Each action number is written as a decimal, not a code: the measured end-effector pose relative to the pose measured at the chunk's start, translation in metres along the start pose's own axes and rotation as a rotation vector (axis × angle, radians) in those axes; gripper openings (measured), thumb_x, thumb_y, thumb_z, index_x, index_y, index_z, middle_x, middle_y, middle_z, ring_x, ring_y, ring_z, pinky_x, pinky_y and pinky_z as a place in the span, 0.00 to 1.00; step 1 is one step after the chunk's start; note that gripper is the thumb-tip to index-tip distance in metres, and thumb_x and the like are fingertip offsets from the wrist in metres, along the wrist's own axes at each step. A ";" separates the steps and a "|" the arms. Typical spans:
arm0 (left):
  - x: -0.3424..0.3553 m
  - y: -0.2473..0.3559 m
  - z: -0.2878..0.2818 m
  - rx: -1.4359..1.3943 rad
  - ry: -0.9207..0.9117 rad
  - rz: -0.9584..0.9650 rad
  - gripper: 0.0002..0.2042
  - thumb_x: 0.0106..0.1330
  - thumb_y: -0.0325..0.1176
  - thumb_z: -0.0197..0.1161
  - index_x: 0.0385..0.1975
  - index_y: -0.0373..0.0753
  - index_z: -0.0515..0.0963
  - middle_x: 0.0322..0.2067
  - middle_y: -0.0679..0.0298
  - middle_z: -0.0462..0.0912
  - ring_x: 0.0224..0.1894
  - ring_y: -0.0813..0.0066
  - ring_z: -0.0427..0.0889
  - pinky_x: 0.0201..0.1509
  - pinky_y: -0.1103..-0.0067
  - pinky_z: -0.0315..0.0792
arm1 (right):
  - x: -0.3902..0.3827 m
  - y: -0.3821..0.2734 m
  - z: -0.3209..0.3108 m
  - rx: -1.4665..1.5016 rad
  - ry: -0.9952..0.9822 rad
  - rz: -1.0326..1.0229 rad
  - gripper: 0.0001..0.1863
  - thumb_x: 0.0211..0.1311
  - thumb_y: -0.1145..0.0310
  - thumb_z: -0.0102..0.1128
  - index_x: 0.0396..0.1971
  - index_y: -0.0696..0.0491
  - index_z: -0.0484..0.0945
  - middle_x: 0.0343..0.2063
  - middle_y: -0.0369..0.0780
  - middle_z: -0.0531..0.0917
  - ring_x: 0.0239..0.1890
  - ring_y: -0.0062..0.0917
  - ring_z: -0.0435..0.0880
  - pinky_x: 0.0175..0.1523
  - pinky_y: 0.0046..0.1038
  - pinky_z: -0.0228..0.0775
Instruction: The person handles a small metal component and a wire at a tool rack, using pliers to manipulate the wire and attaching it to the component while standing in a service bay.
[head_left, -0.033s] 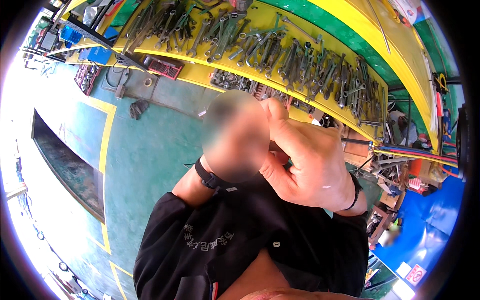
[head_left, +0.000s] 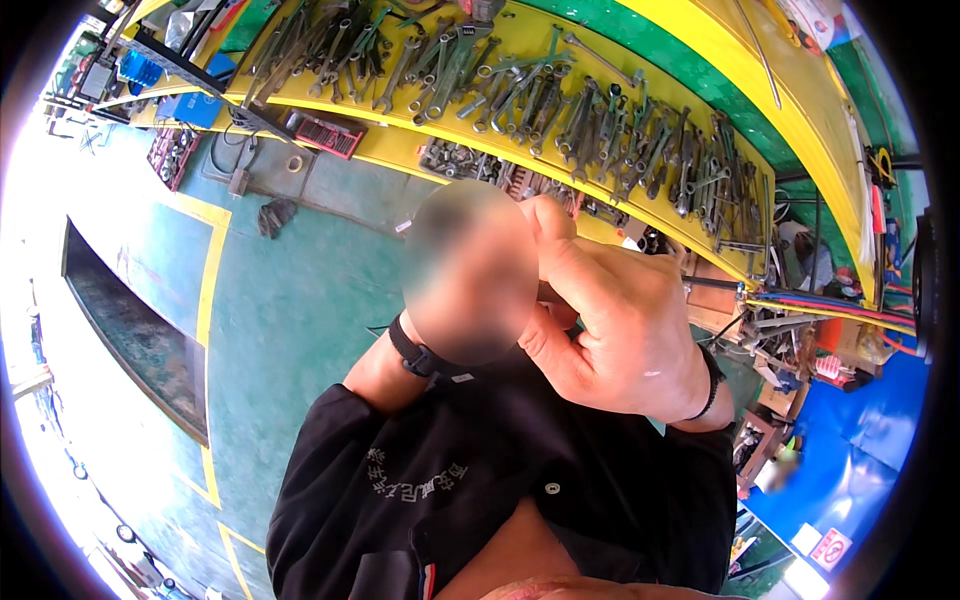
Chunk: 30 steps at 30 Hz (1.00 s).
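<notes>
Both of my hands are raised together in front of my chest. A blurred oval patch covers my left hand (head_left: 472, 290), so its fingers and anything in them are hidden. A dark watch-like band (head_left: 412, 350) circles that wrist. My right hand (head_left: 625, 325) is closed, its fingers curled and its thumb bent in toward the left hand. Its fingertips meet the blurred patch, and what they grip, if anything, cannot be made out. A thin dark bracelet (head_left: 711, 390) sits on the right wrist. Dark sleeves cover both arms.
Beyond my hands, a yellow shelf (head_left: 400, 118) carries rows of wrenches (head_left: 540, 105). Sockets (head_left: 470, 163) and a red tool case (head_left: 328, 138) lie lower down. A dark glove-like bundle (head_left: 275, 217) rests on the green floor (head_left: 290, 300). A blue surface (head_left: 860, 450) stands at the right.
</notes>
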<state>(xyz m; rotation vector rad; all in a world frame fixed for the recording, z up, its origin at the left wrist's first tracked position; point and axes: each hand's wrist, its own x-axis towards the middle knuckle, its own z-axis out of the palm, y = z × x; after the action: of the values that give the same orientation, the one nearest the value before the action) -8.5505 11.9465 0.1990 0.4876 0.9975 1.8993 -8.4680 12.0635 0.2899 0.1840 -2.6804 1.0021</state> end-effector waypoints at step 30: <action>0.010 -0.032 -0.040 -0.530 -0.297 0.068 0.42 0.38 0.66 0.81 0.42 0.40 0.71 0.38 0.67 0.81 0.42 0.79 0.79 0.47 0.81 0.73 | 0.004 0.002 0.018 -0.355 0.142 -0.180 0.11 0.51 0.69 0.76 0.32 0.52 0.81 0.20 0.34 0.75 0.19 0.27 0.76 0.23 0.30 0.66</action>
<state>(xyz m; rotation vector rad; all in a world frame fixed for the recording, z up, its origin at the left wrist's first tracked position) -8.5654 11.9460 0.1483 0.4708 0.2672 1.9814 -8.4763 12.0529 0.2766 0.2638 -2.6018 0.4591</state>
